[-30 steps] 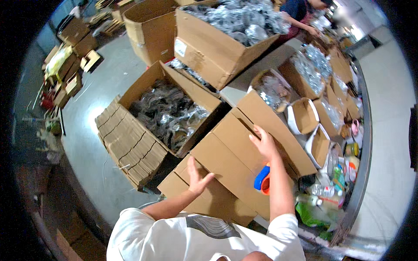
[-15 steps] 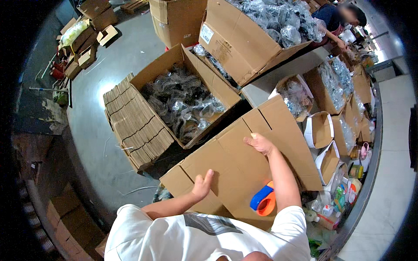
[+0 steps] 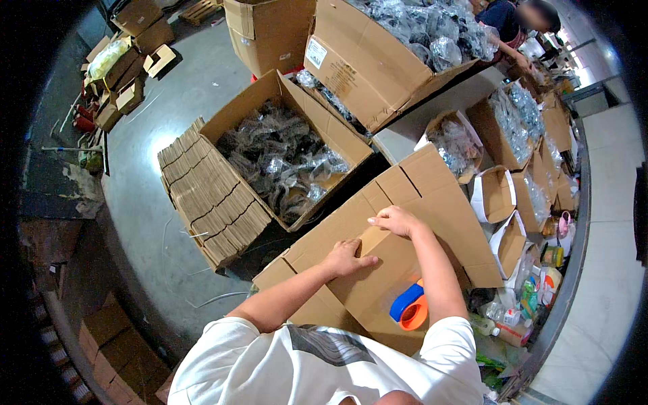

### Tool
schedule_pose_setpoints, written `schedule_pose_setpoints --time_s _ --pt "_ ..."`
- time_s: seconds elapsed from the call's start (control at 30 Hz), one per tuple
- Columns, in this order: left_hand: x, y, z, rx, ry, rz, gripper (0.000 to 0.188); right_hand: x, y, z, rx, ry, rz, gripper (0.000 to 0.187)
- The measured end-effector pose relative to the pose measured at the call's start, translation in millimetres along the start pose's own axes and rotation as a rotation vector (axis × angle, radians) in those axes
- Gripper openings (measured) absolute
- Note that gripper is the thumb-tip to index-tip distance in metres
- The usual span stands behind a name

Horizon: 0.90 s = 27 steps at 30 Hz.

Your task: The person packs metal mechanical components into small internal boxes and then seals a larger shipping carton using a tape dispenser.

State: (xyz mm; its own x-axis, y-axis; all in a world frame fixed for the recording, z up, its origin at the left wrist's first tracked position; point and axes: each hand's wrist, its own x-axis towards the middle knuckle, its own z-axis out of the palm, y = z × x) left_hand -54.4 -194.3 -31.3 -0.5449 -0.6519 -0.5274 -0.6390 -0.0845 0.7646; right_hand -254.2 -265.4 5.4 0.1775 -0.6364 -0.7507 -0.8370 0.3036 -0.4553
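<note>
A large brown cardboard sheet (image 3: pixel 351 297), creased and slotted like a flattened box, lies in front of me. My left hand (image 3: pixel 349 259) rests flat on its middle, fingers and thumb apart. A little farther and to the right, my right hand (image 3: pixel 397 221) lies on the cardboard with its fingers stretched toward the left. Between the two hands runs a raised, lighter fold. An orange and blue tape dispenser (image 3: pixel 409 307) sits on the sheet beside my right forearm, with neither hand on it.
Beyond the sheet stands an open carton (image 3: pixel 310 202) of dark plastic-wrapped items, beside stacked flat cartons (image 3: pixel 209 196). A bigger carton (image 3: pixel 364 67) holds bubble-wrapped goods. Small open boxes (image 3: pixel 495 196) and bottles (image 3: pixel 483 325) crowd the right. Another person (image 3: pixel 503 23) works at the far right.
My left hand has moved right and away from me, from thumb-up to flat on the cardboard. My right hand has shifted slightly left and turned its fingers leftward.
</note>
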Motion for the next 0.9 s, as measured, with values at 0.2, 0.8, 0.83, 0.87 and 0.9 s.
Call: schedule_pose_setpoints --time_s 0.2,0.8,0.83,0.87,0.9 --pt "3.7 1.3 -4.5 -0.494 -0.363 -0.100 0.069 42.6 6.6 4.1 0.434 0.155 0.003 0.054" --pt "-3.2 13.1 -7.5 0.056 0.220 0.379 0.021 -228.9 -9.1 150.1 0.166 0.985 0.171 0.039" --pt "-6.7 17.3 -12.5 0.024 0.166 0.299 0.021 -228.1 -12.1 146.9 0.114 1.069 0.006 0.045" --pt "-6.6 15.1 -14.3 0.027 0.166 0.305 0.021 -220.8 -13.2 145.5 0.114 1.075 0.007 0.045" --pt "-4.9 10.0 -16.5 -0.102 0.102 0.228 0.027 -207.1 -13.0 145.6 0.089 1.096 -0.153 0.047"
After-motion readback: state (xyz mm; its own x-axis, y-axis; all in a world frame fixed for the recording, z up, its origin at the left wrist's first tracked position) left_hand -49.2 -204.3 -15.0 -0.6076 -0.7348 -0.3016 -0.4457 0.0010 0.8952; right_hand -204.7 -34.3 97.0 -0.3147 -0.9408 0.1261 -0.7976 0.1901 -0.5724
